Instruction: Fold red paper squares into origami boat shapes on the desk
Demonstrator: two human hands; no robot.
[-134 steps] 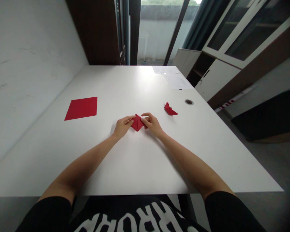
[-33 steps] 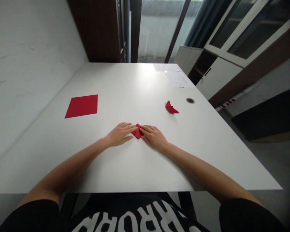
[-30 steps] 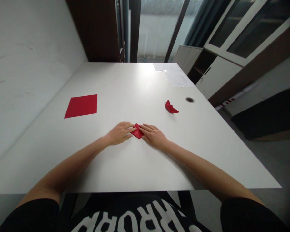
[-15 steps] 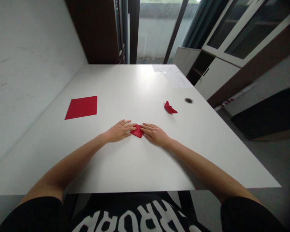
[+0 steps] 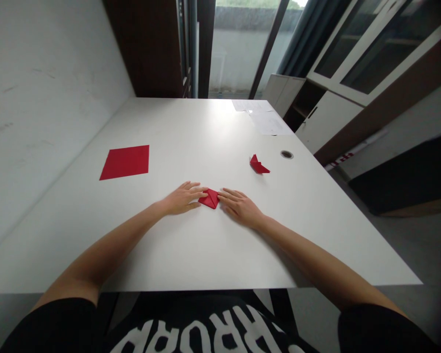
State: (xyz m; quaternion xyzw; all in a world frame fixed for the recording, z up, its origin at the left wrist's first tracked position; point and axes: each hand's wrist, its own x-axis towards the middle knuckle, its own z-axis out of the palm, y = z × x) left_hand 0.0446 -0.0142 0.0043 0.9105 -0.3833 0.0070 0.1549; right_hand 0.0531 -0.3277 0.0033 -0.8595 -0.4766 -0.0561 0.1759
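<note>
A small folded red origami paper triangle (image 5: pixel 210 198) is being touched at its left corner by the open, flat left hand (image 5: pixel 181 198), with nothing being grasped. Its long axis is lying crosswise, one corner pointing away from the person. The unclenched right hand (image 5: pixel 238 208) is being rested just beside it on the white surface (image 5: pixel 191 137). A flat red paper square (image 5: pixel 124 162) is being left well beyond the left hand, and a small folded red paper piece (image 5: pixel 258 164) beyond the right hand.

And there's the lane: from beside the folded red paper (image 5: pixel 210 198), the right hand (image 5: pixel 239 208) can run straight up the white tabletop (image 5: pixel 191 255), between the flat red sheet (image 5: pixel 124 162) and the small red fold (image 5: pixel 259 164), to the papers (image 5: pixel 267 119) at the far end, with the grommet (image 5: pixel 286 154) just past that fold.
</note>
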